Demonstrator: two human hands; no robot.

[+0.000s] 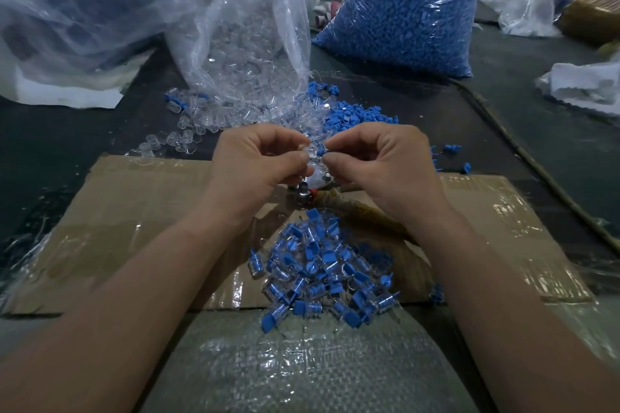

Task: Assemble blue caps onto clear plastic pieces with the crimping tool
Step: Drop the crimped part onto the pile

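- Dark tabletop (67,131) with a taped cardboard sheet (134,211) on it serves as the workbench. Just above the sheet's far edge, a clear plastic piece (310,148) meets a blue cap (321,152) between the two hands.
- The left hand (258,157) pinches the clear piece between thumb and forefinger. The right hand (379,157) pinches the cap the same way, its other fingers curled in.
- The step looks like seating the cap before crimping. It calls for lining the cap squarely with the opening, pushing straight, and keeping the fingertips off the joint. Whether the cap is already seated is too small and too hidden to tell.
- The crimping tool (310,186) lies directly beneath the hands, only its metal head showing, so the joined pair probably needs just a short, level drop into it.
- Nearer the person, a pile of finished pieces (322,275) rests on the cardboard.
- Beyond the hands, loose clear pieces (188,134) spill from one bag (241,43). Loose blue caps (355,114) lie near a full bag of caps (402,10).
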